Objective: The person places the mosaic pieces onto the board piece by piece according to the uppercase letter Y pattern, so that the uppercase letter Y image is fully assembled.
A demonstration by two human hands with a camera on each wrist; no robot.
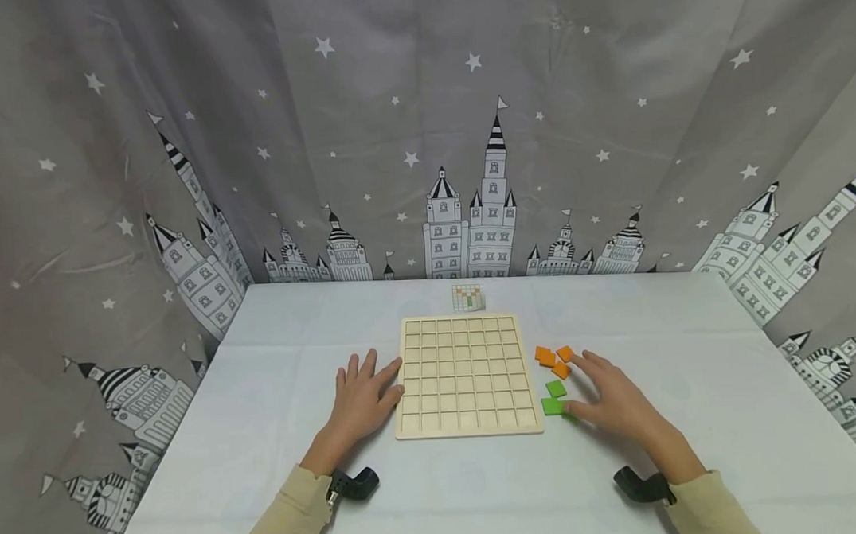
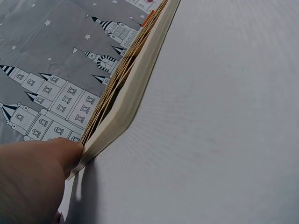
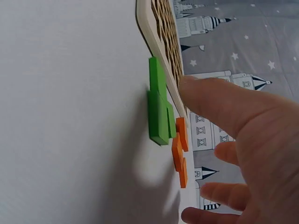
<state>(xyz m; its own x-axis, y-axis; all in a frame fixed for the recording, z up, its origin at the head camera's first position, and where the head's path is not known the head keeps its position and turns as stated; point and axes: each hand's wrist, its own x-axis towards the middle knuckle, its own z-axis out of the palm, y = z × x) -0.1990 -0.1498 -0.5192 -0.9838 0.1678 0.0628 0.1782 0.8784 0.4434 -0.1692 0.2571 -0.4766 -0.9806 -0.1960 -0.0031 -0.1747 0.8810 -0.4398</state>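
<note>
A pale wooden grid board [image 1: 470, 435] with square recesses lies flat on the white table. My left hand [image 1: 362, 399] is at the board's left edge, fingers spread, with thumb and fingertip touching its rim. In the left wrist view the thumb [image 2: 70, 151] presses against the board's corner side. To the right of the board, my right hand [image 1: 613, 398] hovers over the loose tiles with fingers parted. Its thumb overlaps the green tiles [image 1: 552, 406], and its fingertips are beside the orange tiles [image 1: 547, 358]. Nothing is gripped in the right wrist view.
A small pattern card [image 1: 468, 298] with a coloured grid lies behind the board. The white table [image 1: 315, 320] ends at a grey curtain [image 1: 363, 102] printed with castles and stars. A black wrist strap device [image 1: 642, 485] sits on the right wrist.
</note>
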